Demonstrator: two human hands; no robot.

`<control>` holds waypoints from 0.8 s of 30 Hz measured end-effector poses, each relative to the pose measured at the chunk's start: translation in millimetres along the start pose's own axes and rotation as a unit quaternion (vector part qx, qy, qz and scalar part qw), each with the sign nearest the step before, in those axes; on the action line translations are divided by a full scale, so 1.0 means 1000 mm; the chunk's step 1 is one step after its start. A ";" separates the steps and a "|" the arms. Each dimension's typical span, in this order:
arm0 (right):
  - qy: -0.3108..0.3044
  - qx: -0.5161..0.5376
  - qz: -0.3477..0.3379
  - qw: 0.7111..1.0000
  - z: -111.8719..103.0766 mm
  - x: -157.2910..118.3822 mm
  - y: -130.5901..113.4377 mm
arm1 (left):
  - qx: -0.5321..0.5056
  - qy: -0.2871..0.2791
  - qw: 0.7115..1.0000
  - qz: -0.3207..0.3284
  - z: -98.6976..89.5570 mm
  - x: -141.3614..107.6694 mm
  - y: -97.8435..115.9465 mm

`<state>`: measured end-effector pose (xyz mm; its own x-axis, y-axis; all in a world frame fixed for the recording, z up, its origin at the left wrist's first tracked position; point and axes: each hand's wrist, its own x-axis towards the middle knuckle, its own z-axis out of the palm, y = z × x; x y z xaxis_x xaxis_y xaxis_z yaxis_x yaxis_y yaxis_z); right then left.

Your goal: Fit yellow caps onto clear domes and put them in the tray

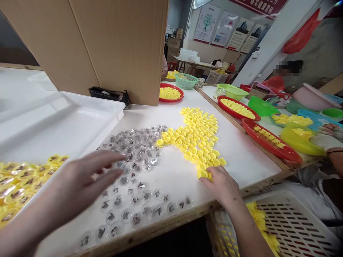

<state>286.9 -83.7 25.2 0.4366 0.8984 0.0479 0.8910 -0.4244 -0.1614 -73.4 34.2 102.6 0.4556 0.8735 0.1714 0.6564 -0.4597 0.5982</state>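
My left hand [83, 182] hovers over the near left of the white table, slightly blurred, thumb and fingers apart with nothing visible in them. Beneath and beyond it lie many clear round domes [136, 148] with small dark printed figures, heaped at the back and spread singly toward the front edge. My right hand [222, 184] is at the near end of a pile of small round yellow caps [198, 134]. Its thumb and fingers close around a yellow cap [204, 173], partly hidden by the fingers.
On the left, a white tray [93, 109] holds yellow pieces with printed faces [26, 175]. A tape dispenser [109, 95] stands by a tall cardboard sheet [118, 46]. Red plates [270, 141] lie across a wooden strip; a co-worker's gloved hand [325, 141] is right. A white crate [294, 221] sits below.
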 end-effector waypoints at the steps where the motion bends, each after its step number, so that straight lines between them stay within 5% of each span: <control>1: -0.003 -0.010 -0.002 1.000 0.000 0.000 -0.003 | -0.020 -0.039 0.999 0.016 0.018 -0.002 0.012; 5: -0.013 -0.007 -0.035 0.999 0.001 -0.001 -0.012 | -0.084 -0.141 0.986 -0.025 0.073 0.001 0.022; 10: -0.009 0.080 -0.094 0.992 0.006 -0.004 -0.052 | -0.191 -0.194 0.949 -0.159 0.100 0.008 0.019; 12: -0.007 0.130 -0.129 0.983 0.007 -0.006 -0.079 | -0.367 -0.198 0.880 -0.226 0.107 0.009 0.020; 15: -0.009 0.224 -0.183 0.957 0.006 -0.004 -0.118 | -0.611 -0.188 0.720 -0.268 0.113 0.008 0.016; 17: -0.027 0.282 -0.216 0.934 0.005 0.003 -0.134 | -0.669 -0.175 0.670 -0.271 0.113 0.008 0.008; 24: -0.076 0.242 -0.284 0.925 0.025 0.052 -0.141 | -0.663 -0.043 0.699 -0.264 0.098 0.017 -0.021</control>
<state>180.7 25.8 26.0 -0.1400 0.9819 0.1275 0.7944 0.1882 -0.5775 -20.3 42.6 16.5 0.4325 0.8260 -0.3616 -0.3624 0.5265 0.7691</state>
